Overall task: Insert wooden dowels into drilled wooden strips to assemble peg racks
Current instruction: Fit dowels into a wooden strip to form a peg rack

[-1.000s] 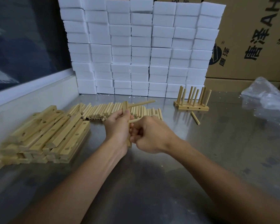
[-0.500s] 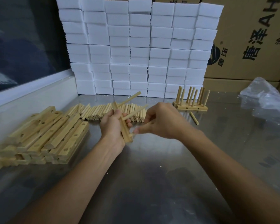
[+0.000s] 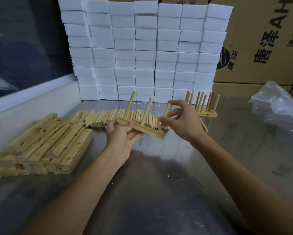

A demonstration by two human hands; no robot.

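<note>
While the left hand [image 3: 123, 134] is gripping a drilled wooden strip [image 3: 142, 128] just in front of the loose dowel row [image 3: 118, 118], two dowels are standing in it and the right hand [image 3: 181, 121] is pinching a third dowel [image 3: 166, 114] between thumb and fingertips at the strip's right end.

On the worktop [image 3: 159, 192], strips [image 3: 45, 146] lie left, dowels [image 3: 108, 117] far centre, finished rack [image 3: 203, 106] far right, before stacked blocks [image 3: 142, 51].
</note>
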